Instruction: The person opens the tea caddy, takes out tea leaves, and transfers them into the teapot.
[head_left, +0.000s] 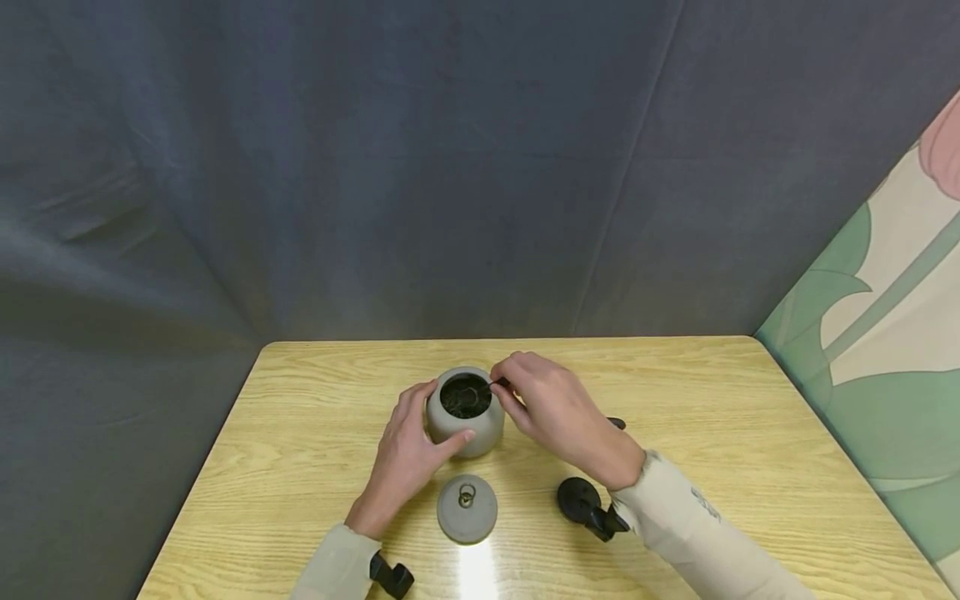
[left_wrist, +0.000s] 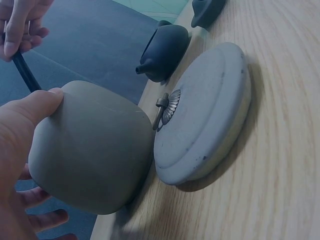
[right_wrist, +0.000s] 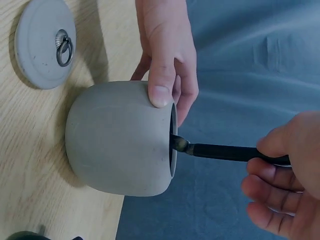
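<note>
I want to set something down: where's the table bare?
Left of the left hand, to the table's left edge; right of the right sleeve, to the right edge. Crowded: the middle, with jar, lid, left hand and right hand, plus dark vessels near that wrist.

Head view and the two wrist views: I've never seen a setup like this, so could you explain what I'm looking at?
There is no robot here: these are a person's two bare hands. The head view comes from a camera worn on the head, looking forward and down; each wrist view comes from a camera on that wrist.

On the wooden table stands a gray jar, open and upright. Its lid lies beside it, ring upward. The left wrist view also shows a dark teapot and another dark piece, cut off by the frame.

The left hand holds the jar's side. The right hand pinches a black-handled tool, whose far end is hidden inside the jar.
</note>
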